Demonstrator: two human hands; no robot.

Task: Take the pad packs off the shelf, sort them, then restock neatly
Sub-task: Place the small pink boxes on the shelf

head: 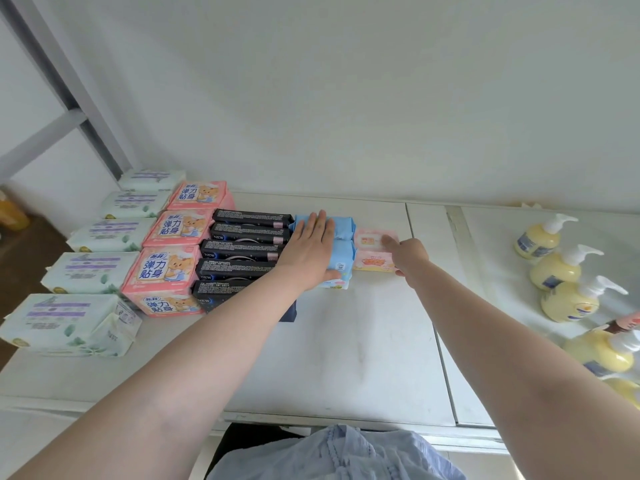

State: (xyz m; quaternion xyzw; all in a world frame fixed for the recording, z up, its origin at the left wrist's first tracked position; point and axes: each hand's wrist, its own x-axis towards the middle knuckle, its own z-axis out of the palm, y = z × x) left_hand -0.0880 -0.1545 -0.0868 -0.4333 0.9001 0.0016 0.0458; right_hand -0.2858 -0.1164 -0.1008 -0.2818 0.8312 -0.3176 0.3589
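White shelf (346,341), front half bare up to its near edge. Ranged in rows from the left edge: pale green packs (90,271), pink packs (166,271), black packs (242,251), blue packs (343,258), small pink packs (375,254). Left hand (308,251) laid flat, fingers straight, on blue packs. Right hand (408,252) curled round small pink packs' right side. Yellow pump bottles (554,268) well apart, far right.

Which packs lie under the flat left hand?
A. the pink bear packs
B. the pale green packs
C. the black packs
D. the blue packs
D: the left hand lies flat, fingers straight, on the blue packs, between the black packs and the small pink packs.
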